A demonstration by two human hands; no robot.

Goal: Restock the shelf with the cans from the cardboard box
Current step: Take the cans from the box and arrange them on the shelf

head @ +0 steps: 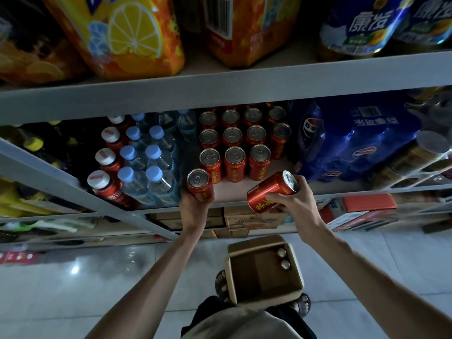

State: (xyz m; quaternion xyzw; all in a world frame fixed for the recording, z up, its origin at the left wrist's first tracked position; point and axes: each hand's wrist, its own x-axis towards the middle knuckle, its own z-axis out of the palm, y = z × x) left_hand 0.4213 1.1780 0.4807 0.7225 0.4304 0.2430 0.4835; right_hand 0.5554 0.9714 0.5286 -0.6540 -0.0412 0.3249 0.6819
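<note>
Left grip point(195, 206) clasps an upright can point(198, 182) at the shelf point(232, 189) edge; right grip point(292, 201) holds a tilted can point(270, 190).

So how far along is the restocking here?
Done: rows of red cans stand on the shelf. In hand: the left hand holds an upright can at the front edge; the right hand holds a tilted can. Left: two cans in the cardboard box.

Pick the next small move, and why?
Probably lower the upright can in the left hand onto the bare shelf before the front row. The tilted can in the right hand needs righting first.
</note>
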